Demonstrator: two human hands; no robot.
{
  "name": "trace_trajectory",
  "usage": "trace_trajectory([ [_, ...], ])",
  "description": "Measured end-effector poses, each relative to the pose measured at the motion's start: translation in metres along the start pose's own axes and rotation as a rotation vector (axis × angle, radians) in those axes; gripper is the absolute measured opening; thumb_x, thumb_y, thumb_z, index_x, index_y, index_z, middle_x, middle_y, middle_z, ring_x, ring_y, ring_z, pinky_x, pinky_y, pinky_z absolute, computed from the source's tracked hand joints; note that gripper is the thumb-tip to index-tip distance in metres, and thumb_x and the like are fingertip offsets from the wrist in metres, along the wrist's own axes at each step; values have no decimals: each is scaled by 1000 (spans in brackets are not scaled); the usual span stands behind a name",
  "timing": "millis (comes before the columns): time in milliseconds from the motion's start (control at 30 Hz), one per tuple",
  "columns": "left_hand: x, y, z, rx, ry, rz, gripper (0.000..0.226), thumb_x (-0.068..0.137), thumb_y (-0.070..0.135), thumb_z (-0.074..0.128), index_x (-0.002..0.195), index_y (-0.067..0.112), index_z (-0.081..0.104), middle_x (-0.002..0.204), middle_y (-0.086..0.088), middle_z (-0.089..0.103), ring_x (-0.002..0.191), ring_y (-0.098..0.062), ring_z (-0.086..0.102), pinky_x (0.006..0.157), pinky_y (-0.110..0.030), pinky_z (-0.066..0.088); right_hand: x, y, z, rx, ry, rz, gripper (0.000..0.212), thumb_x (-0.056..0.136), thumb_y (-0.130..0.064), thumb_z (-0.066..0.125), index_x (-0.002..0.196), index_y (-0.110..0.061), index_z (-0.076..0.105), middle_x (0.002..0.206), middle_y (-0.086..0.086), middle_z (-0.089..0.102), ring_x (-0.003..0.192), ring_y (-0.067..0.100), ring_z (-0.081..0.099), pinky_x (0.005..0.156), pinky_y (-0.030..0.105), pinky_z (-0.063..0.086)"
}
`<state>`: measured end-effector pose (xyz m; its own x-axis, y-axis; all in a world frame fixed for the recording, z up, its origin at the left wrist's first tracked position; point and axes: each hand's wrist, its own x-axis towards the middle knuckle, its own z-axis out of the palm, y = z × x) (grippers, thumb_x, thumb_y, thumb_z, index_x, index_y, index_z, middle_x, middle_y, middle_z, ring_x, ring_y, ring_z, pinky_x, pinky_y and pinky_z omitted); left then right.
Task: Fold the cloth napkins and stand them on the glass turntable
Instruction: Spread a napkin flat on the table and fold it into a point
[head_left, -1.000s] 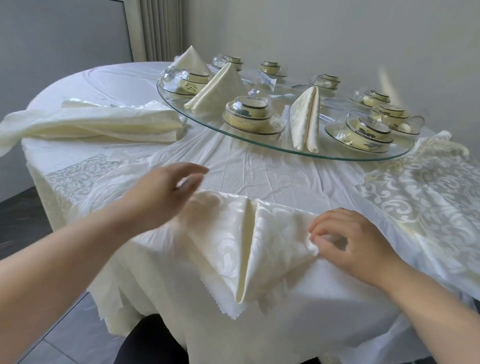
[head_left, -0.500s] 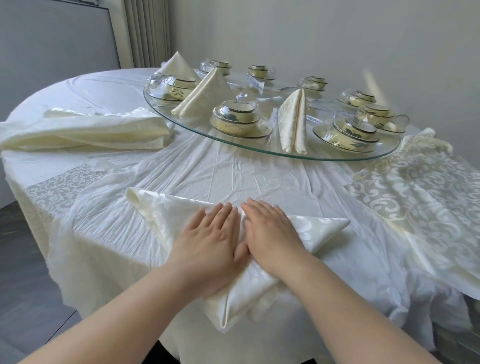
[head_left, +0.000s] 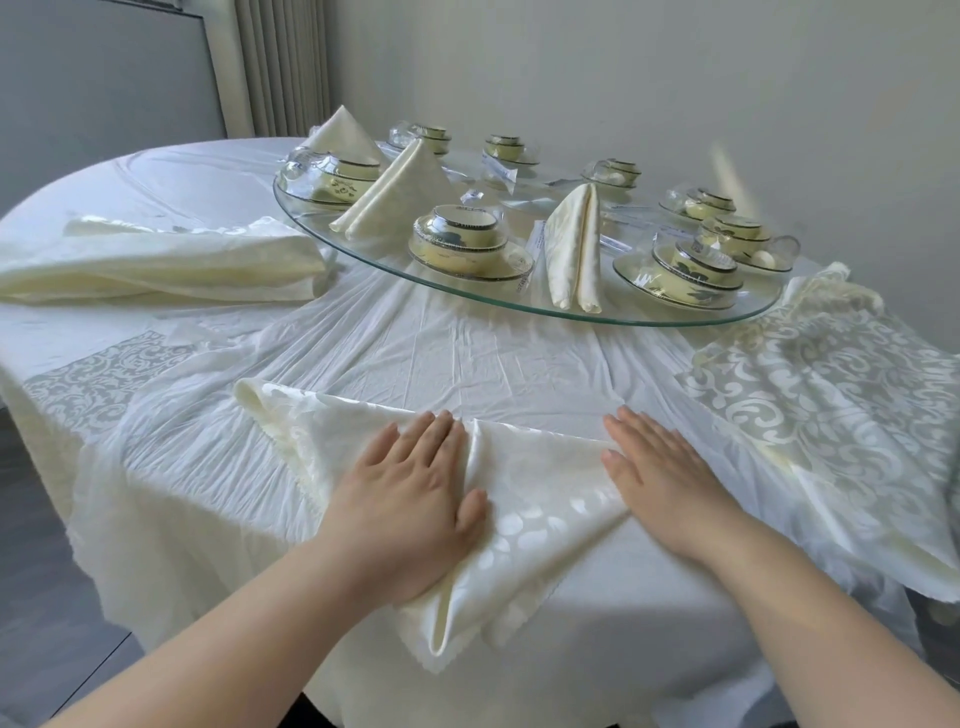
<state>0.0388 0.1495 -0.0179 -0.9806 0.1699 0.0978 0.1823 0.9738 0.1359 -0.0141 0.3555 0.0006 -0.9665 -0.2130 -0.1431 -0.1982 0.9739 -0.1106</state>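
Observation:
A cream damask napkin (head_left: 540, 499) lies folded into a triangle at the table's near edge, its point hanging toward me. My left hand (head_left: 410, 499) lies flat on its left half, fingers spread. My right hand (head_left: 660, 467) lies flat over its right corner. Neither hand grips the cloth. Beyond, the glass turntable (head_left: 467, 291) carries three folded napkins standing upright: one at the back left (head_left: 340, 135), one left of centre (head_left: 400, 189), one at the front (head_left: 574, 247).
Several wrapped bowl-and-plate sets (head_left: 467, 244) ring the turntable. A pile of unfolded napkins (head_left: 156, 260) lies on the table at left. A patterned cloth (head_left: 831, 405) drapes the table's right side. White tablecloth (head_left: 467, 358) lies between my hands and the turntable.
My hands, pressed together on the napkin's middle half a second ago, have slid apart, the right one out to the right corner. A second ago they were folding the corners in.

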Motion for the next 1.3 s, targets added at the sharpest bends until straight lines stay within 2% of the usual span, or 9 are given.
trace_trajectory([
  [133,-2,2,2,-54,82,-32,91,65,58,-11,148,20,-4,156,7,-4,141,-5,-7,108,-19,-11,4,-22,-11,0,173,-69,52,99,-16,25,147,-20,4,156,-3,-4,142,8,-3,111,21,-7],
  [233,-7,0,3,-256,308,-32,91,67,60,4,144,15,24,148,6,29,134,-3,24,99,-4,-1,8,-70,-14,258,217,-328,47,97,-8,32,143,-16,26,153,-3,19,140,7,14,106,11,2],
  [367,-12,-6,6,-755,621,-66,35,76,40,30,98,32,57,95,25,55,94,17,46,84,6,25,14,-108,-2,488,79,-440,36,97,-15,37,133,-17,46,139,-1,45,130,12,37,104,18,23],
  [467,-11,-19,2,-665,653,-47,31,78,30,33,93,30,60,100,21,59,98,15,49,88,0,30,20,-108,10,328,89,-529,35,97,-18,39,131,-15,47,138,1,45,129,15,35,105,19,19],
  [567,4,-37,-10,-291,451,-58,66,78,42,18,130,16,48,139,-1,44,130,-12,37,107,-21,16,24,-107,15,244,138,-546,40,98,-20,36,138,-17,39,147,-3,34,136,10,25,108,16,6],
  [700,26,-38,-14,-168,64,-168,51,99,29,21,148,18,7,156,4,4,142,-8,1,111,-24,-5,28,-109,18,214,140,-562,46,95,-28,26,139,-18,36,147,-5,33,136,7,25,109,15,4],
  [833,23,-34,-6,-77,-4,-240,53,100,34,16,148,15,4,156,1,0,142,-10,-3,112,-26,-6,29,-109,21,200,124,-559,68,77,-35,13,140,-22,34,149,-10,29,137,3,21,108,13,1],
  [1000,16,-57,-9,-48,-20,-374,58,99,39,17,148,12,3,156,-3,-2,143,-12,-4,113,-26,-6,29,-107,19,153,104,-567,42,100,-25,23,142,-25,28,152,-12,19,139,1,13,108,14,-4],
  [1300,-2,-111,-25,45,99,-578,55,99,35,21,147,12,9,156,-3,4,143,-14,-4,112,-31,-10,28,-106,19,220,116,-573,43,100,-19,27,143,-24,27,152,-12,19,139,2,11,108,13,-5],
])
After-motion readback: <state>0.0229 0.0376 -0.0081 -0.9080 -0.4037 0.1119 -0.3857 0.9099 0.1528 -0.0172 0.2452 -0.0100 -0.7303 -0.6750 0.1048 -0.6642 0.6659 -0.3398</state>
